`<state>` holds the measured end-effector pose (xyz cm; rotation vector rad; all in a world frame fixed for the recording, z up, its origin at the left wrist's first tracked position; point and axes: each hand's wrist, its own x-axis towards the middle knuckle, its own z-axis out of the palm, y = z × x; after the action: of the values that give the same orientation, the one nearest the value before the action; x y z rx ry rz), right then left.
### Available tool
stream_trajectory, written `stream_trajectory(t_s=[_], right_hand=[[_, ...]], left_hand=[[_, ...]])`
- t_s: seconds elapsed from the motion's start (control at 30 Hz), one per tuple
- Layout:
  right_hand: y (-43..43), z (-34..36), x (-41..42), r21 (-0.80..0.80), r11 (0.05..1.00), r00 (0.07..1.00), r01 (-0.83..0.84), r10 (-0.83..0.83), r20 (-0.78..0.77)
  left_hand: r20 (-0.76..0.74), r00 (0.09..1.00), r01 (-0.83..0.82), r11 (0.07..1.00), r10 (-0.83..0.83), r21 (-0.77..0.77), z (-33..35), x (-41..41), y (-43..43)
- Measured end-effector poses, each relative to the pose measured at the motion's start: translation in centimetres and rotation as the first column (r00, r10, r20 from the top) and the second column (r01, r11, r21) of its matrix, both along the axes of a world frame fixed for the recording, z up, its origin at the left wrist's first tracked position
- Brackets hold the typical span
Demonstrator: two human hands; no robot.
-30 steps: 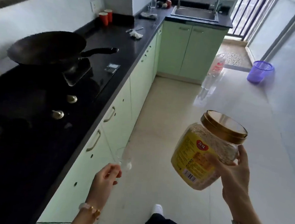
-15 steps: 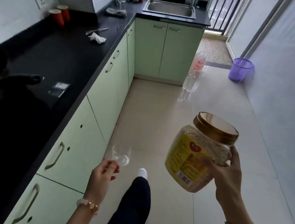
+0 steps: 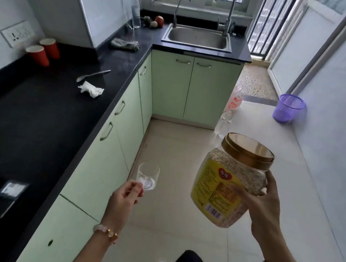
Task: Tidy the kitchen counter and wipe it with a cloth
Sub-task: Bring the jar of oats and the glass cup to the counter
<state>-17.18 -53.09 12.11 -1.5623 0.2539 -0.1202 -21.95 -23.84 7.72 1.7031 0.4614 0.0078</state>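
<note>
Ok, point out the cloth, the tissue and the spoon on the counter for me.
cloth (image 3: 124, 44): head view, middle of the crumpled grey bundle.
tissue (image 3: 91, 89): head view, centre of the white wad.
spoon (image 3: 94, 75): head view, midway along the handle.

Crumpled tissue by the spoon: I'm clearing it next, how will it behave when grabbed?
The crumpled tissue looks thin and creased, so probably floppy and light. Loose on the glossy counter, it would likely slide or squash, not roll.
</note>
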Motion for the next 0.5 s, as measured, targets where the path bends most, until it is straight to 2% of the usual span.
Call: stream_trajectory(t_s=[0.2,0.3,0.5], right_hand=[[2.0,-0.5,13.1,0.025,0.993,0.993,-0.119,0.119,-0.011],[3.5,-0.9,20.4,0.011,0.969,0.968,-0.248,0.249,-0.025],[9.1,1.0,35.0,0.02,0.843,0.843,-0.537,0.537,-0.013]], left_hand=[[0.02,0.994,-0.108,0.994,0.108,0.008,-0.1,9.6,0.8],[0.0,0.977,-0.214,0.977,0.214,0.026,-1.0,13.7,1.1],[0.042,0.856,-0.515,0.857,0.515,-0.003,0.5,21.0,2.3]])
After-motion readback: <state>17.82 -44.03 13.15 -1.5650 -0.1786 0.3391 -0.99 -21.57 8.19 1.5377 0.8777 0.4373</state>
